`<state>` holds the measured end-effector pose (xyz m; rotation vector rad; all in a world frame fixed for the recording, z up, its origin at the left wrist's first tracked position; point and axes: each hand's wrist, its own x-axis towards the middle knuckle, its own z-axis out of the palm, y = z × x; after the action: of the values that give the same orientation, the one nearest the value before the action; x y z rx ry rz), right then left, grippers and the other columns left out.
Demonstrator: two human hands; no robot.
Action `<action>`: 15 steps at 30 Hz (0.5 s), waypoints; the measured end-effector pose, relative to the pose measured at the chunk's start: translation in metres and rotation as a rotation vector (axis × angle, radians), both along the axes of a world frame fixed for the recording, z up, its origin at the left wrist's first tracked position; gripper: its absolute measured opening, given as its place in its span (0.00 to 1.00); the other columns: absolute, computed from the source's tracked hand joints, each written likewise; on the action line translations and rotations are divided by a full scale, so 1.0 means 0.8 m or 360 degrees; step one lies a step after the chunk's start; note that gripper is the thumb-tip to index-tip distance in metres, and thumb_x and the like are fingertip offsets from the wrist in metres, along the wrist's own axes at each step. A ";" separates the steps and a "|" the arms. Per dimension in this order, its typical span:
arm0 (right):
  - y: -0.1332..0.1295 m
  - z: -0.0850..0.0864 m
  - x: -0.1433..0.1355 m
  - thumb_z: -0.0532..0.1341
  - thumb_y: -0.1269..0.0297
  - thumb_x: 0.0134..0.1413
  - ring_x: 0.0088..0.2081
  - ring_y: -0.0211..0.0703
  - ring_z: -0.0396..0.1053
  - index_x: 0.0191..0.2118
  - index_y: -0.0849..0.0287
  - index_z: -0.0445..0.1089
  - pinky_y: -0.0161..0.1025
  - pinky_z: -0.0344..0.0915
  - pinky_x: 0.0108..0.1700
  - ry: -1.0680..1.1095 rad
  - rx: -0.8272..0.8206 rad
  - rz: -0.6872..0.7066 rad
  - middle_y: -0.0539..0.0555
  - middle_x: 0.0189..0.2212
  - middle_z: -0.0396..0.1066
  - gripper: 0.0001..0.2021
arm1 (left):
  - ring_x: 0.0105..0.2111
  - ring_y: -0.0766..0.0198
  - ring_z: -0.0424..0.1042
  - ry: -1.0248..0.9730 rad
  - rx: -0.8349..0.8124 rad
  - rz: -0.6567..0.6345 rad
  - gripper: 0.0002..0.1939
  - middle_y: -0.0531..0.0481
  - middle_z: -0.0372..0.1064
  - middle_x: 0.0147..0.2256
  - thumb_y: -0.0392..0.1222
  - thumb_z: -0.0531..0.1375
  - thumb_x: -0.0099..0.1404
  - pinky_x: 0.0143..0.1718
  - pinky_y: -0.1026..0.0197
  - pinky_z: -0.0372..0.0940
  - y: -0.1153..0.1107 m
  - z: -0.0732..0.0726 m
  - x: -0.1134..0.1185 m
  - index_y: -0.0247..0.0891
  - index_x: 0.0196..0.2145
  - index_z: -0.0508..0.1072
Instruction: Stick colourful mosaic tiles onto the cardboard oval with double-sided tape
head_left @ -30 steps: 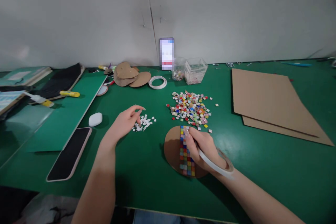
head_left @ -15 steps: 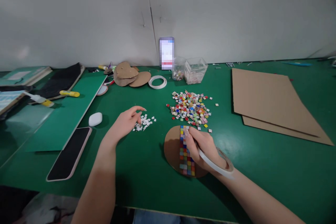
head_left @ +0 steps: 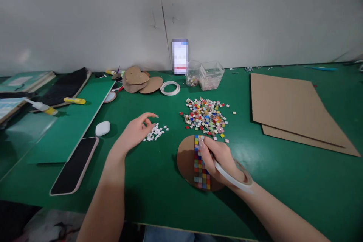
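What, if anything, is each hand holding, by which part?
Cannot be told: the left hand is over white pieces, the right hand, a tape roll around it, is at mosaic tiles.

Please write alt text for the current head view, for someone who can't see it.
A person's right hand, a roll of tape at its wrist, is over a band of coloured tiles on round cardboard. The left hand is by small white scraps; a heap of loose tiles lies beyond the cardboard on the green table.
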<state>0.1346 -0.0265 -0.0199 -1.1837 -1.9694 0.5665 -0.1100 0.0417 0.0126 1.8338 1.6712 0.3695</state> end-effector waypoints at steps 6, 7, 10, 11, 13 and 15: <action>-0.001 0.003 0.000 0.46 0.70 0.57 0.17 0.32 0.46 0.23 0.55 0.44 0.32 0.46 0.21 -0.0011 -0.0027 -0.0008 0.44 0.16 0.46 0.13 | 0.20 0.66 0.63 -0.0083 -0.0054 0.0043 0.16 0.54 0.65 0.22 0.49 0.49 0.62 0.22 0.64 0.58 -0.001 0.001 0.000 0.42 0.45 0.66; -0.001 0.003 0.000 0.46 0.70 0.57 0.17 0.32 0.46 0.22 0.55 0.44 0.32 0.46 0.21 -0.0014 -0.0033 -0.0007 0.44 0.16 0.47 0.13 | 0.20 0.66 0.64 -0.0124 -0.0054 0.0055 0.16 0.53 0.66 0.23 0.48 0.49 0.62 0.23 0.64 0.59 -0.001 0.000 0.000 0.42 0.45 0.65; -0.001 0.004 0.001 0.46 0.71 0.57 0.17 0.32 0.47 0.22 0.55 0.45 0.32 0.46 0.21 -0.0017 -0.0031 -0.0005 0.44 0.16 0.47 0.13 | 0.26 0.64 0.67 -0.0193 -0.0051 0.0046 0.17 0.51 0.69 0.29 0.48 0.51 0.61 0.25 0.64 0.62 -0.001 0.000 -0.001 0.43 0.47 0.64; -0.001 0.003 0.001 0.46 0.71 0.57 0.17 0.32 0.47 0.22 0.55 0.45 0.32 0.46 0.21 -0.0018 -0.0026 -0.0008 0.44 0.16 0.47 0.13 | 0.26 0.63 0.68 -0.0187 -0.0047 0.0042 0.17 0.50 0.69 0.29 0.48 0.52 0.60 0.25 0.63 0.63 -0.001 0.000 -0.001 0.43 0.46 0.64; -0.001 0.002 0.001 0.47 0.71 0.57 0.17 0.32 0.47 0.22 0.55 0.45 0.33 0.46 0.21 -0.0021 -0.0019 -0.0013 0.44 0.16 0.47 0.13 | 0.26 0.63 0.68 -0.0160 -0.0012 0.0058 0.18 0.51 0.68 0.27 0.50 0.56 0.58 0.25 0.63 0.63 0.000 -0.001 -0.002 0.42 0.44 0.66; -0.001 0.001 0.001 0.46 0.70 0.57 0.17 0.32 0.47 0.22 0.55 0.45 0.33 0.46 0.21 -0.0029 -0.0019 -0.0012 0.44 0.16 0.47 0.13 | 0.23 0.65 0.67 -0.0148 0.0038 0.0096 0.18 0.53 0.66 0.23 0.51 0.57 0.57 0.24 0.64 0.62 0.000 -0.001 -0.003 0.42 0.42 0.67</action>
<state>0.1351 -0.0272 -0.0189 -1.2067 -1.9789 0.5662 -0.1121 0.0418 0.0118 1.7586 1.6678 0.4952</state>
